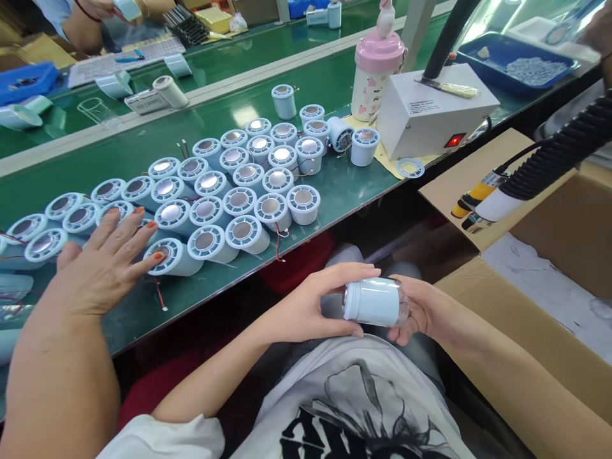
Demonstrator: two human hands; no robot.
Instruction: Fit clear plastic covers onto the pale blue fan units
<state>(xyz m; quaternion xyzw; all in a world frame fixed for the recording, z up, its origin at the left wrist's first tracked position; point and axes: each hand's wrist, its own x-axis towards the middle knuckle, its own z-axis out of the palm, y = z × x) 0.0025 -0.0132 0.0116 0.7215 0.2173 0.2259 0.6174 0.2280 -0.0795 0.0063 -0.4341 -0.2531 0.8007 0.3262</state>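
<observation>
In front of my lap I hold a light blue cylinder (pixel 377 301) on its side, with a ridged rim at its left end. A clear plastic sleeve or cup shows at its right end. My left hand (pixel 325 303) curves around the left end, thumb below and fingers above. My right hand (pixel 421 305) is closed around the clear right end, its fingers partly behind it. On the green bench (pixel 229 290) stand many similar blue cylinders (pixel 247 234) with silver discs on top, some with thin red and black wires.
A co-worker's hand (pixel 102 261) rests over the cylinders at left. At the bench's right end are a pink-lidded bottle (pixel 375 76), a white box (pixel 430 121) with a lit red switch, and a blue tray (pixel 516 64). An open cardboard box (pixel 549 217) and a hanging black hose (pixel 564 143) flank my right.
</observation>
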